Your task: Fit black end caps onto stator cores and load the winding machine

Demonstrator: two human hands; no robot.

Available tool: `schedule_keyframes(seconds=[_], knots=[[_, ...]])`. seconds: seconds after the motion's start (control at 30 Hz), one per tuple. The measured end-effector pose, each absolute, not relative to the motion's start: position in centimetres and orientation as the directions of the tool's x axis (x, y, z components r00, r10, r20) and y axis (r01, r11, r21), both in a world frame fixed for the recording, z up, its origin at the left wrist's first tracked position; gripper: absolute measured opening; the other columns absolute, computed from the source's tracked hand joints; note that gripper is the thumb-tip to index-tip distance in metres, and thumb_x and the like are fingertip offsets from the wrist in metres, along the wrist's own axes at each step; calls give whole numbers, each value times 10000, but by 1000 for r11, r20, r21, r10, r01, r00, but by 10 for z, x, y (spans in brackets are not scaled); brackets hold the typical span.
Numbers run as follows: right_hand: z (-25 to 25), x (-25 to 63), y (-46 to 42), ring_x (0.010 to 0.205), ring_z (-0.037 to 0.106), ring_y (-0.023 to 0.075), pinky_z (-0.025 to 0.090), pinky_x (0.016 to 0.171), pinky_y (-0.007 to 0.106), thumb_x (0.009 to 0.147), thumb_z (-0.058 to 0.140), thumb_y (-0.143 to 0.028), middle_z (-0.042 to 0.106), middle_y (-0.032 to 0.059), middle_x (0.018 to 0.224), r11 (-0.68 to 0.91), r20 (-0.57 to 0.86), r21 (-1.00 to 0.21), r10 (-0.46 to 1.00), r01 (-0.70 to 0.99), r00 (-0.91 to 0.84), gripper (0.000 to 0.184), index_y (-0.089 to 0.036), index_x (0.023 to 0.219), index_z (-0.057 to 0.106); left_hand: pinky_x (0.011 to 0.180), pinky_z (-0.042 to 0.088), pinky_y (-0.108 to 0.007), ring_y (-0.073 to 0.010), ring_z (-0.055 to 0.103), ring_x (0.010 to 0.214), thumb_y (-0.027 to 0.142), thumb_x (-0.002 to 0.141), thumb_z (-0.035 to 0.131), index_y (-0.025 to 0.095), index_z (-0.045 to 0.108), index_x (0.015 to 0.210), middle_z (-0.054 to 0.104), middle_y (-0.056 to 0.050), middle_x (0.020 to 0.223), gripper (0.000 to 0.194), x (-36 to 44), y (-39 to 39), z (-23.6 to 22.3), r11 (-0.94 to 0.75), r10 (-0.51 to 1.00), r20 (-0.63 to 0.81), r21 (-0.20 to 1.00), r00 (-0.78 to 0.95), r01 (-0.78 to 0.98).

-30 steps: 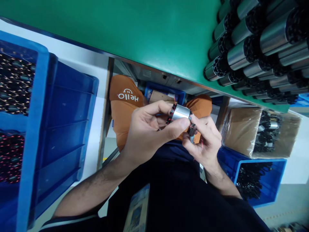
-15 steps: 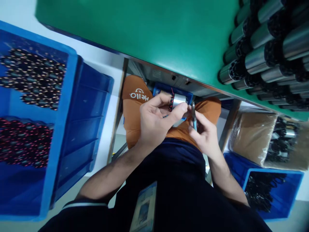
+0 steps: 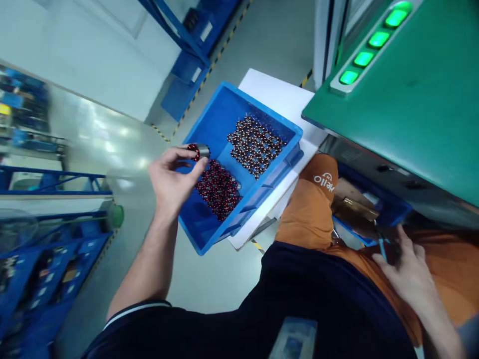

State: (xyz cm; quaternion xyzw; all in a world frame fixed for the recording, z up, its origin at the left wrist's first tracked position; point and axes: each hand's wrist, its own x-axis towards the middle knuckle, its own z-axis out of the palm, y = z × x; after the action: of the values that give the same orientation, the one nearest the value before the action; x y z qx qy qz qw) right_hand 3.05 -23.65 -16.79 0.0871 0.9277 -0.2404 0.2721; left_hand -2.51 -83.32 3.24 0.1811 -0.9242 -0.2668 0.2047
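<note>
My left hand (image 3: 174, 179) is closed around a motor stator (image 3: 203, 150), a short silver cylinder with red-tipped wire ends. It is over the blue crate (image 3: 258, 192), above its left part. Inside, a group of stators with red ends (image 3: 219, 192) lies below the hand, and another group with copper-coloured ends (image 3: 256, 144) stands farther right. My right hand (image 3: 406, 271) rests low near my thigh, its fingers around small pliers (image 3: 382, 247) with a light blue handle, partly blurred.
The crate stands on a white board (image 3: 258, 87). To the right is a green worktop (image 3: 422, 104) with several lit green buttons (image 3: 363, 59). A box with brown packing (image 3: 355, 212) sits under the worktop. Blue racks (image 3: 52, 279) line the far left beyond the floor.
The view has turned left towards the crate. My left hand has carried the stator from my lap to above the crate. My right hand stays low with the pliers, away from the stator.
</note>
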Motion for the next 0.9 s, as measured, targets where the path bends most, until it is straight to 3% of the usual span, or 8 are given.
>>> schedule_keyframes(seconds=[0.1, 0.17, 0.3, 0.47, 0.53, 0.63, 0.8, 0.9], knots=[[-171, 17, -228, 1267, 853, 554, 669, 1090, 713, 1034, 661, -764, 705, 326, 1426, 849, -579, -417, 27, 324, -815, 1164, -237, 2019, 337, 877, 703, -338, -197, 837, 912, 429, 958, 865, 211, 798, 969, 913, -109, 1147, 228, -21, -863, 13, 823, -423, 80, 451, -903, -345], [-174, 9, -223, 1265, 854, 556, 653, 1055, 720, 1040, 697, -743, 715, 333, 1390, 843, -581, -435, 4, 315, -814, 1138, -254, 2012, 362, 811, 673, -324, -193, 820, 835, 422, 964, 880, 207, 832, 942, 909, -82, 1033, 222, -14, -852, -10, 847, -352, -68, 403, -934, -348], [-177, 4, -220, 1295, 828, 584, 646, 1102, 749, 1043, 712, -774, 738, 336, 1326, 848, -570, -464, -66, 255, -819, 1129, -244, 1995, 416, 945, 683, -365, -236, 870, 1035, 404, 1023, 924, 247, 917, 1006, 936, -54, 1193, 158, -6, -812, -55, 908, -234, -327, 262, -916, -326], [-171, 11, -240, 1122, 868, 503, 697, 1095, 698, 1055, 637, -769, 739, 261, 1341, 861, -541, -471, -109, 192, -834, 1042, -257, 1951, 490, 1180, 668, -480, -322, 768, 1464, 377, 1102, 907, 172, 861, 1027, 861, -145, 1442, 223, -15, -797, -75, 941, -270, -481, 54, -834, -335], [-170, 12, -251, 1154, 885, 491, 721, 1079, 683, 1012, 641, -773, 764, 226, 1351, 859, -531, -479, -119, 181, -839, 1046, -244, 1909, 538, 1209, 663, -518, -321, 777, 1444, 422, 1115, 909, 159, 846, 1032, 865, -146, 1400, 283, -18, -800, -76, 934, -314, -528, -23, -789, -356], [-167, 14, -269, 1330, 886, 507, 736, 1134, 673, 976, 647, -766, 809, 256, 1514, 835, -560, -515, -158, 193, -813, 1065, -202, 1875, 559, 1129, 687, -502, -327, 861, 1256, 498, 1105, 909, 169, 887, 1057, 907, -147, 1239, 333, -21, -805, -71, 909, -385, -570, -100, -726, -404], [-94, 22, -293, 1765, 662, 407, 606, 1431, 568, 1072, 716, -521, 620, 172, 1919, 696, -444, -717, -406, 45, -799, 969, -309, 1972, 424, 935, 691, -387, -344, 930, 1142, 587, 1028, 881, 284, 953, 1141, 965, -63, 1194, 331, -12, -804, -27, 897, -382, -522, -12, -762, -441], [-12, 12, -318, 1749, 674, 353, 679, 1349, 447, 1056, 715, -290, 627, 124, 1886, 613, -266, -775, -537, -155, -801, 880, -374, 1915, 547, 940, 718, -406, -316, 933, 1087, 618, 1058, 705, 316, 931, 1114, 962, -26, 1222, 381, 22, -808, 2, 893, -359, -355, 138, -863, -428]])
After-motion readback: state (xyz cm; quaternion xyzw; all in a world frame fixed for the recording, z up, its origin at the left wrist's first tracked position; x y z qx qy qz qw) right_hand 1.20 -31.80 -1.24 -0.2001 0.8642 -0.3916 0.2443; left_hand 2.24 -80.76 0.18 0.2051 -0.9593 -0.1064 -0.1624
